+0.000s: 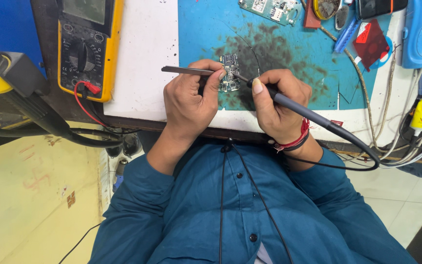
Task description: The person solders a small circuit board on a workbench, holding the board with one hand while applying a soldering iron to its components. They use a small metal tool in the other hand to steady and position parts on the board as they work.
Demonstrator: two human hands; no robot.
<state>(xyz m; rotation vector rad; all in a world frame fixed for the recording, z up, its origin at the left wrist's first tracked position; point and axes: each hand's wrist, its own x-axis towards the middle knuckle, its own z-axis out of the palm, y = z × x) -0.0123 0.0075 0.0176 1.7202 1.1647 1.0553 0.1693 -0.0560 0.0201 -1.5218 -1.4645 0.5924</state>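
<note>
A: Two hands work at the near edge of the bench; what does each grip?
B: The left hand [187, 100] is closed around thin tweezers [187, 71], their tips at a small circuit board [229, 73]. The right hand [277, 105] is wrapped tight on a soldering iron [299, 110], its tip touching the board
A: Where does the board lie?
B: On the stained blue mat [289, 63], between both thumbs. Farther left sits a yellow multimeter [84, 49]; at the far edge lies a second circuit board [269, 9]
</note>
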